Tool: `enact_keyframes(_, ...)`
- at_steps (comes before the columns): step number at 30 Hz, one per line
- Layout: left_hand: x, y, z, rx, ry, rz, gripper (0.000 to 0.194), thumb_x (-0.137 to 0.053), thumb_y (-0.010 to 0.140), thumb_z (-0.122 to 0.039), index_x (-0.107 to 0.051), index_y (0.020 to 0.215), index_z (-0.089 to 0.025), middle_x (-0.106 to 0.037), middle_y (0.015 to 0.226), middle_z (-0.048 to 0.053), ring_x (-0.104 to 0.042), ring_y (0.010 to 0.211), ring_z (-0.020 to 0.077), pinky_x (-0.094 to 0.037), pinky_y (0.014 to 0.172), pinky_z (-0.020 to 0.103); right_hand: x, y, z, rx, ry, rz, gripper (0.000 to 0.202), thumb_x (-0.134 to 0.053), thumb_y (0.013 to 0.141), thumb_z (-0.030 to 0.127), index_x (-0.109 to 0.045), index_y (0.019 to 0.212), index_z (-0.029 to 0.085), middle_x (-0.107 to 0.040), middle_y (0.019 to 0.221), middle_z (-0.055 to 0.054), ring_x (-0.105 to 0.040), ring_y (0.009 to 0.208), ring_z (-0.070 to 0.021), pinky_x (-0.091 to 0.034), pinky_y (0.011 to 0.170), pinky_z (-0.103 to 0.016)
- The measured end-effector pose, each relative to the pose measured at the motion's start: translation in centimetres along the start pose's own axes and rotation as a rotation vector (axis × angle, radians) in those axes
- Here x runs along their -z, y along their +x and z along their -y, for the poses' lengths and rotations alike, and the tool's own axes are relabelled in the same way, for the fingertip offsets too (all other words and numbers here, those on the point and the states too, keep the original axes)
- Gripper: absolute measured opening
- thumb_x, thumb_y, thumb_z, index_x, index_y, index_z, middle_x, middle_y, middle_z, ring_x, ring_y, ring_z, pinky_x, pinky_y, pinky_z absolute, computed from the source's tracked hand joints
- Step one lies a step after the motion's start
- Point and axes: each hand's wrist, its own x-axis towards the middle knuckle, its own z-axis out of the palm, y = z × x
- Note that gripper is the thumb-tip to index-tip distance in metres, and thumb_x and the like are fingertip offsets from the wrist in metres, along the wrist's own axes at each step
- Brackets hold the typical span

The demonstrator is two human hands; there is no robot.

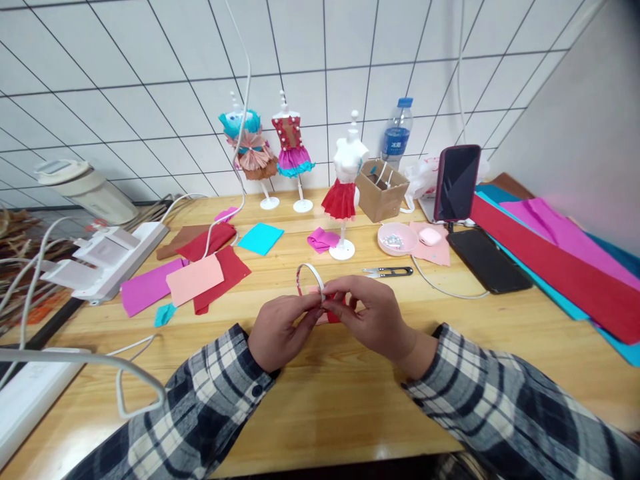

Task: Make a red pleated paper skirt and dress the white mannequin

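Note:
Over the middle of the table, my left hand (287, 329) and my right hand (376, 313) meet, thumbs and fingertips pinched together. Between them stands a narrow roll of tape (316, 272), a thin white ring with reddish marks inside. Both hands' fingertips close on its lower right edge; the exact contact is partly hidden. A piece of red crepe paper (334, 316) shows beneath the fingers, largely covered. Just beyond my right hand lies a pair of thread snips (390, 272). Past the roll, a white mini mannequin (349, 163) wears a red skirt (341, 200).
Two dressed mini mannequins (295, 143) stand by the tiled wall. Crepe pieces (195, 279) lie left, beside a power strip (117, 260) with cables. Right are a pink bead dish (397, 248), a cardboard box (381, 198), a dark phone (490, 260) and long crepe strips (560, 267).

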Motion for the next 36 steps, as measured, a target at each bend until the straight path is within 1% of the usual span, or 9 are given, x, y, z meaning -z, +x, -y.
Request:
enact_keyframes(3, 0.0, -0.1, 0.0, 0.025, -0.006, -0.009, 0.019, -0.051, 0.092, -0.023, -0.067, 0.103, -0.019, -0.077, 0.085, 0.004, -0.071, 0.069, 0.0140, -0.052, 0.062, 0.021, 0.1, 0.0, 0.1, 0.039, 0.002, 0.014, 0.004, -0.060, 0.090, 0.024, -0.065, 0.091, 0.023, -0.074, 0.092, -0.002, -0.067, 0.078, -0.0131, -0.054, 0.067, -0.025)
enact_keyframes(7, 0.0, -0.2, -0.1, 0.063, -0.003, -0.033, 0.023, -0.053, 0.092, -0.023, -0.067, 0.110, -0.021, -0.077, 0.088, 0.003, -0.072, 0.071, 0.0140, -0.053, 0.063, 0.021, 0.0, 0.0, 0.2, 0.007, 0.022, 0.032, 0.014, -0.063, 0.089, 0.026, -0.063, 0.103, 0.023, -0.073, 0.104, -0.003, -0.067, 0.074, -0.0111, -0.054, 0.066, -0.024)
enact_keyframes(11, -0.2, -0.2, -0.2, 0.059, -0.010, -0.033, 0.022, -0.054, 0.091, -0.022, -0.068, 0.108, -0.021, -0.078, 0.089, 0.002, -0.073, 0.073, 0.0137, -0.054, 0.065, 0.020, -0.1, -0.1, 0.2, -0.020, -0.020, 0.024, 0.010, -0.061, 0.091, 0.027, -0.062, 0.100, 0.022, -0.073, 0.097, -0.003, -0.066, 0.072, -0.0113, -0.053, 0.065, -0.024)
enact_keyframes(14, -0.3, -0.2, -0.2, 0.086, -0.027, -0.043, 0.018, -0.055, 0.091, -0.023, -0.070, 0.101, -0.020, -0.078, 0.085, 0.002, -0.073, 0.071, 0.0134, -0.055, 0.065, 0.019, -0.1, -0.1, 0.1, -0.001, -0.058, 0.042, 0.007, -0.058, 0.092, 0.025, -0.063, 0.096, 0.022, -0.073, 0.094, -0.002, -0.065, 0.075, -0.0123, -0.051, 0.065, -0.024)
enact_keyframes(18, -0.5, -0.2, -0.3, 0.120, -0.018, -0.043, 0.019, -0.054, 0.092, -0.025, -0.070, 0.100, -0.021, -0.078, 0.085, 0.002, -0.073, 0.070, 0.0141, -0.056, 0.063, 0.020, -0.1, -0.1, 0.1, -0.047, -0.083, 0.083, 0.004, -0.058, 0.091, 0.023, -0.061, 0.093, 0.021, -0.071, 0.087, -0.001, -0.064, 0.074, -0.0130, -0.050, 0.065, -0.024)
enact_keyframes(21, -0.6, -0.4, -0.3, 0.135, -0.028, -0.044, 0.019, -0.054, 0.092, -0.024, -0.070, 0.102, -0.022, -0.078, 0.086, 0.002, -0.073, 0.072, 0.0141, -0.056, 0.063, 0.019, -0.2, -0.1, 0.1, -0.048, -0.074, 0.080, 0.003, -0.058, 0.091, 0.023, -0.061, 0.091, 0.021, -0.071, 0.087, -0.001, -0.063, 0.073, -0.0124, -0.050, 0.065, -0.024)
enact_keyframes(26, -0.7, -0.6, -0.4, 0.181, -0.092, -0.064, 0.021, -0.054, 0.092, -0.025, -0.069, 0.106, -0.021, -0.078, 0.092, 0.002, -0.074, 0.077, 0.0146, -0.058, 0.071, 0.021, -0.3, -0.2, 0.1, -0.022, -0.086, 0.005, 0.013, -0.058, 0.093, 0.028, -0.062, 0.104, 0.024, -0.072, 0.092, -0.002, -0.066, 0.073, -0.0126, -0.053, 0.066, -0.024)
enact_keyframes(32, -1.0, -0.6, -0.6, 0.219, -0.135, -0.063, 0.024, -0.055, 0.092, -0.025, -0.068, 0.111, -0.023, -0.078, 0.087, 0.000, -0.074, 0.072, 0.0133, -0.058, 0.065, 0.019, -0.5, -0.2, -0.1, -0.033, -0.096, 0.014, 0.010, -0.056, 0.093, 0.024, -0.064, 0.100, 0.023, -0.073, 0.095, -0.002, -0.068, 0.078, -0.0131, -0.053, 0.069, -0.024)
enact_keyframes(36, -1.1, -0.6, -0.6, 0.231, -0.133, -0.061, 0.026, -0.055, 0.092, -0.025, -0.067, 0.115, -0.024, -0.078, 0.091, 0.001, -0.074, 0.075, 0.0141, -0.059, 0.067, 0.021, -0.6, -0.1, -0.3, -0.045, -0.069, 0.020, 0.007, -0.057, 0.091, 0.021, -0.062, 0.096, 0.023, -0.073, 0.095, -0.002, -0.067, 0.076, -0.0130, -0.053, 0.067, -0.024)
